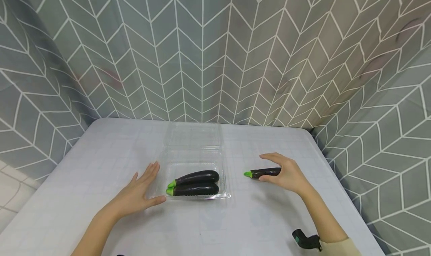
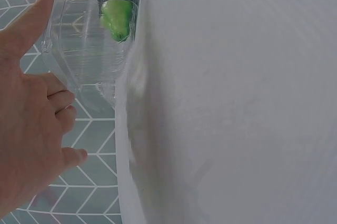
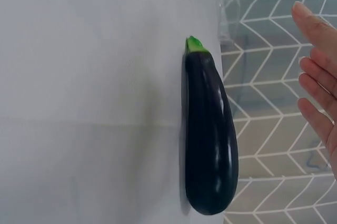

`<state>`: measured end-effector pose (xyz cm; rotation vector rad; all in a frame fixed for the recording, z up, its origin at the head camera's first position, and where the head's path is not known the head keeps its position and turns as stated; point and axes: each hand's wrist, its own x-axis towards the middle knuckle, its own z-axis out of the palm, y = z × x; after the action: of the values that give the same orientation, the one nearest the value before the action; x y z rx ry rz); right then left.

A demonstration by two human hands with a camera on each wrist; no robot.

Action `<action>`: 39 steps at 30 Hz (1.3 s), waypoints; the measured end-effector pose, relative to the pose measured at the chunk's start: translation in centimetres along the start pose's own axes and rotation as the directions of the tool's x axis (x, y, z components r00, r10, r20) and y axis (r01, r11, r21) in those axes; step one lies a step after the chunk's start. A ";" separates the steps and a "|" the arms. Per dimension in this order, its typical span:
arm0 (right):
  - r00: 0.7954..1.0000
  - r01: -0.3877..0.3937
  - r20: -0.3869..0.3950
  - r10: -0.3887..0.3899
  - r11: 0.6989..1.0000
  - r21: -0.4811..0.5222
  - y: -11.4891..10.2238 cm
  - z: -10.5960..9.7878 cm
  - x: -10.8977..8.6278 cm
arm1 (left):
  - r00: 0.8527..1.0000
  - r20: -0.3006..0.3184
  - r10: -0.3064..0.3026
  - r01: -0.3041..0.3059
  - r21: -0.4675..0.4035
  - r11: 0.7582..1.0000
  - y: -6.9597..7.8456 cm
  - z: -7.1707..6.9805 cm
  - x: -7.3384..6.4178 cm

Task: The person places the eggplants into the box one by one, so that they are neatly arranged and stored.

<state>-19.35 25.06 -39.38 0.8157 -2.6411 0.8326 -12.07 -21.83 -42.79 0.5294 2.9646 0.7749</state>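
A clear plastic clamshell box [image 1: 226, 179] lies opened on the table, its lid [image 1: 193, 134] folded back away from me. Two dark eggplants with green stems, a rear one [image 1: 198, 176] and a front one [image 1: 196, 189], lie side by side in its base. My left hand [image 1: 136, 192] is spread at the box's left side, fingers straight. On the table to the right is a third eggplant [image 3: 210, 134], stem pointing at the box. Over it hovers my right hand [image 1: 286, 173], thumb and fingers parted; the right wrist view shows a gap between hand and eggplant.
The white-covered table [image 1: 208, 226] ends at a patterned grey curtain [image 1: 215, 61] at the back and right. A small black device [image 1: 304, 239] shows beside my right wrist, next to the light sleeve [image 1: 340, 247].
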 end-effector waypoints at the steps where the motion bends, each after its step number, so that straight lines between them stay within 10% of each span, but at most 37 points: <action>1: 1.000 -0.005 0.002 0.005 1.000 0.002 0.2 -0.1 0.0 | 1.000 0.000 -0.001 0.001 0.002 1.000 0.0 0.0 0.0; 39: 0.983 -0.182 0.030 0.180 0.983 0.039 4.4 0.0 -1.8 | 1.000 -0.025 0.016 -0.016 0.006 1.000 -0.3 0.2 -0.1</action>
<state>-20.45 28.85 -42.06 0.6058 -2.7609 0.9305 -12.05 -22.01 -43.11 0.5482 2.9900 0.7795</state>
